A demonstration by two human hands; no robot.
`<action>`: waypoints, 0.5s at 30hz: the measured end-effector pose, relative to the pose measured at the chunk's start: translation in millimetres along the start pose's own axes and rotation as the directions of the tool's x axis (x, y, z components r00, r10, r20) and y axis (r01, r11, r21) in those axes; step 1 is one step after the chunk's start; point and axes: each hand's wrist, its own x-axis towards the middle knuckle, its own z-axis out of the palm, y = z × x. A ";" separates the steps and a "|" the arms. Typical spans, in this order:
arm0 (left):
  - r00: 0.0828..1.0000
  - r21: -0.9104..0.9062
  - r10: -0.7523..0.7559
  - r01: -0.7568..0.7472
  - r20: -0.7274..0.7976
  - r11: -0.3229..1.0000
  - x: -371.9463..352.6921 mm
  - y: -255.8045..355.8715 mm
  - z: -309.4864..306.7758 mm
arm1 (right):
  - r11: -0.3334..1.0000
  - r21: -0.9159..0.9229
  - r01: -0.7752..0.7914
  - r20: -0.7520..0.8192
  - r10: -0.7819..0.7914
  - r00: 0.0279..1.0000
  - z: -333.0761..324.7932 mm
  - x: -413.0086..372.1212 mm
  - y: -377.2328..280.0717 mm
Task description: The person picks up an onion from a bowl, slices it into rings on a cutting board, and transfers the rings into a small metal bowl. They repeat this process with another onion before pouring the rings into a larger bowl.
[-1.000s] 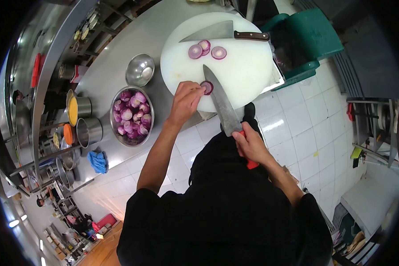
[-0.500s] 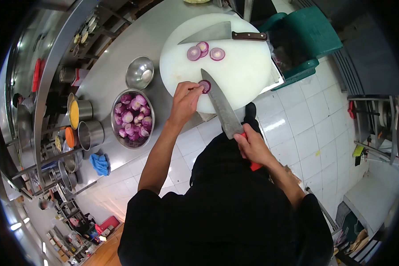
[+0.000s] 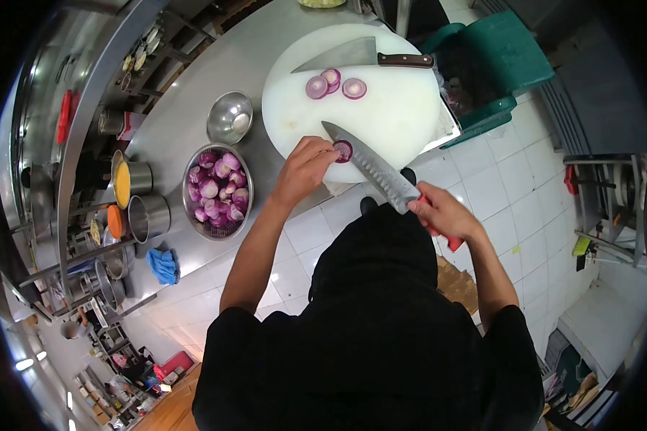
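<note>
My left hand (image 3: 307,167) is closed on a red onion (image 3: 343,151) near the front edge of the round white cutting board (image 3: 402,144). The onion's ringed cut face shows toward the blade. In my right hand (image 3: 444,210) is the red handle of a large chef's knife (image 3: 372,168); its dimpled blade lies slantwise beside the onion, tip pointing away to the left. Several onion slices (image 3: 317,87) lie farther back on the board. Behind them rests a second knife (image 3: 404,60) with a brown handle and a broad blade.
Left of the board stand a steel bowl of peeled red onions (image 3: 216,190) and another steel bowl (image 3: 230,117). A blue cloth (image 3: 162,266) lies at the counter's edge, near steel pots (image 3: 148,218). A green bin (image 3: 507,54) stands to the right.
My right hand has moved right and slightly up, turning the knife to a flatter slant with its tip lower. My left hand and the onion have shifted slightly right and toward me.
</note>
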 end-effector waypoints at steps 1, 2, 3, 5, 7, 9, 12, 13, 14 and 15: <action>1.000 -0.018 0.007 -0.006 0.018 1.000 -0.3 -1.1 -0.6 | 0.999 0.043 -0.016 -0.023 0.017 1.000 10.7 -2.9 4.1; 1.000 -0.017 0.005 -0.004 0.019 1.000 -0.2 -1.0 -1.2 | 0.998 0.069 0.011 -0.040 -0.008 0.999 23.4 -5.6 12.9; 1.000 -0.018 0.011 -0.010 0.018 1.000 0.9 -0.3 -1.8 | 0.994 0.109 0.023 -0.056 -0.017 0.998 36.5 -9.6 17.3; 1.000 -0.022 0.012 -0.012 0.017 1.000 2.0 2.0 -1.4 | 0.991 0.129 0.045 -0.109 -0.031 0.994 61.8 -11.7 23.1; 1.000 0.016 -0.022 0.022 -0.015 1.000 0.2 6.6 0.5 | 0.988 0.147 0.048 -0.130 -0.029 0.991 77.1 -5.8 18.4; 0.997 0.025 -0.060 0.061 -0.047 0.998 -4.6 9.3 6.4 | 0.982 0.165 0.093 -0.158 -0.067 0.985 84.3 3.1 14.6; 0.983 0.060 -0.119 0.129 -0.140 0.990 -8.0 16.4 19.9 | 0.974 0.202 0.107 -0.172 -0.073 0.982 79.0 18.5 11.7; 0.970 0.080 -0.144 0.162 -0.198 0.984 -8.2 17.5 23.4 | 0.968 0.235 0.087 -0.167 -0.048 0.985 74.0 22.3 12.6; 0.970 0.084 -0.144 0.163 -0.198 0.983 -8.9 19.0 23.8 | 0.968 0.235 0.090 -0.164 -0.052 0.985 66.4 23.4 12.1; 0.966 0.087 -0.166 0.186 -0.199 0.979 -8.5 19.5 24.0 | 0.972 0.229 0.060 -0.125 -0.031 0.992 54.8 23.2 9.5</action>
